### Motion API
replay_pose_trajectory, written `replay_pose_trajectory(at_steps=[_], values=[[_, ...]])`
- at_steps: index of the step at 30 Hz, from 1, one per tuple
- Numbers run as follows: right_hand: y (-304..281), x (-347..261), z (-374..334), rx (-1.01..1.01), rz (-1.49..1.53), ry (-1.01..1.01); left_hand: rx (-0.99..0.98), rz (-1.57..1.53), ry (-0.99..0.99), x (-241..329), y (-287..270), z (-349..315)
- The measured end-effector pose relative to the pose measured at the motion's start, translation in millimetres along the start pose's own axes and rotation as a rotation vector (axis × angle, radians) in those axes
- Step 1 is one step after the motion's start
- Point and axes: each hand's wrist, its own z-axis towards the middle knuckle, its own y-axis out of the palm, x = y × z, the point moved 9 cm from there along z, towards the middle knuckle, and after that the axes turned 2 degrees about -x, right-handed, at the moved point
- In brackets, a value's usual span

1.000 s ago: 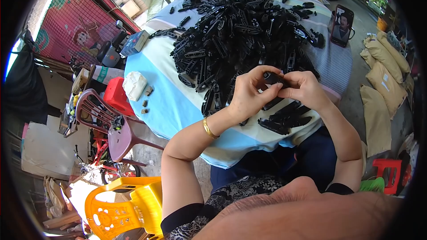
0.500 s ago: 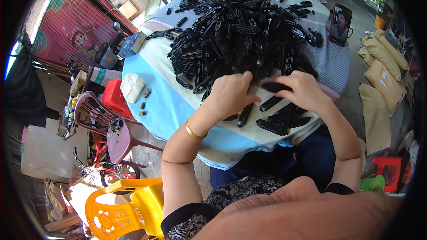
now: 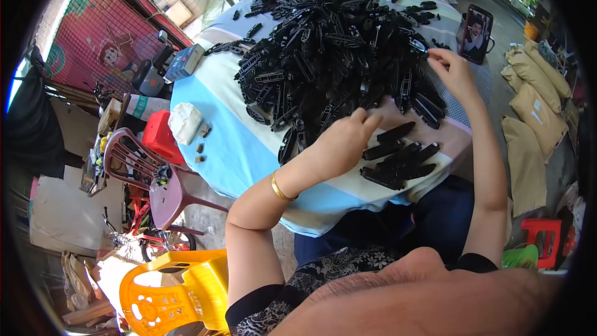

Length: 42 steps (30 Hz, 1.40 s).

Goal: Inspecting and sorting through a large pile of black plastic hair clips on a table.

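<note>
A large heap of long black plastic parts (image 3: 329, 43) covers the far and middle table, their kind unclear. My right hand (image 3: 457, 74) reaches to the heap's right edge. Its thumb and fingers are apart beside a shiny black part (image 3: 418, 45), with nothing plainly in them. Over the near cloth, my left hand (image 3: 345, 143) is closed, fingers curled and fingertips together. Whatever it may hold is hidden. Just right of it lies a small group of black parts (image 3: 398, 165), roughly side by side near the table edge.
A striped cloth (image 3: 217, 143) covers the table. Tissue packet (image 3: 185, 123) and small brown blocks (image 3: 199, 149) lie at the left, a blue box (image 3: 185, 62) behind. A phone (image 3: 477, 34) stands at the right. Chairs (image 3: 174, 202) flank the left side; sacks (image 3: 535, 112) the right.
My right hand has moved from the near middle to the heap's right edge. My left hand has shifted slightly right and nearer me. The dark part between my hands now lies with the small group.
</note>
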Motion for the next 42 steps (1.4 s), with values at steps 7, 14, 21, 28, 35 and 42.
replay_pose_trajectory(at_steps=[7, 14, 21, 28, 35, 42], values=[[44, 40, -1, -0.135, -0.314, -0.163, 0.281, -0.653, -0.263, -54, -13, 12], [41, 15, -6, -0.104, -0.238, -0.134, 0.241, -1.125, -0.418, -69, 19, 11], [52, 45, -2, -0.187, -0.202, 0.022, 0.211, -1.496, -0.453, -61, 34, 13], [19, 26, -13, 0.048, -0.336, 0.022, 0.155, -1.678, -0.476, -61, 42, 13], [10, -14, -24, 0.063, 0.435, -0.026, 0.109, -1.436, -0.405, -52, 37, 16], [27, -126, -58, -0.182, 0.355, -0.313, 0.250, -1.451, -0.320, -56, 35, 15]])
